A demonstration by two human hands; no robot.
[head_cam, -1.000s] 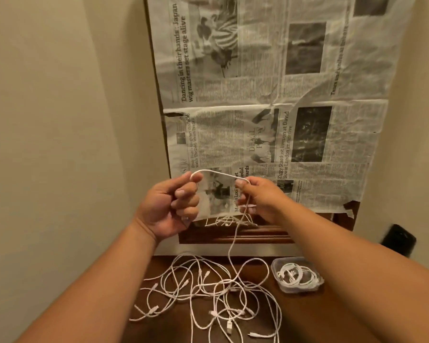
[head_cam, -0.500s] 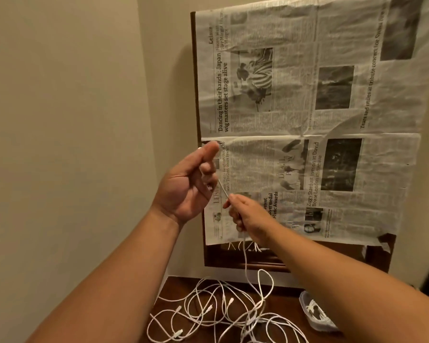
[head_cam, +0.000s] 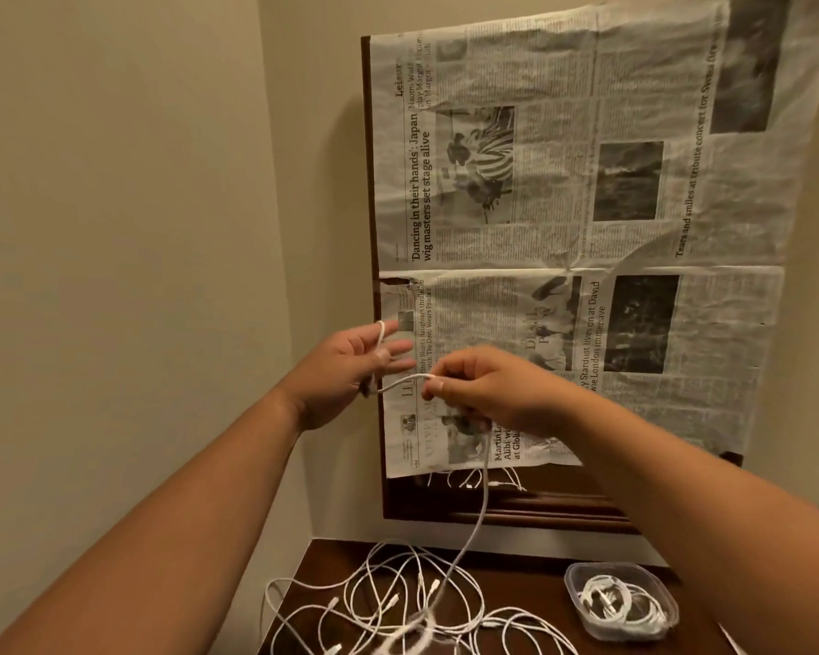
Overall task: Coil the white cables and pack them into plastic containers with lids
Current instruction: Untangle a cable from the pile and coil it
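My left hand (head_cam: 346, 371) is raised in front of the wall with its fingers spread and a loop of a white cable (head_cam: 474, 522) round them. My right hand (head_cam: 488, 392) pinches the same cable just to the right of the left hand. From the right hand the cable hangs down to a tangled pile of white cables (head_cam: 398, 612) on the dark wooden table (head_cam: 521, 583). A clear plastic container (head_cam: 622, 600) with coiled white cables in it sits on the table at the right, with no lid on it.
Sheets of newspaper (head_cam: 563, 238) cover a dark wooden frame (head_cam: 502, 512) on the wall behind the table. A beige wall (head_cam: 114, 276) closes the corner on the left.
The view has swung further left and tilted. My left hand has opened out, and the cable now loops round its fingers. My right hand has come up beside the left hand.
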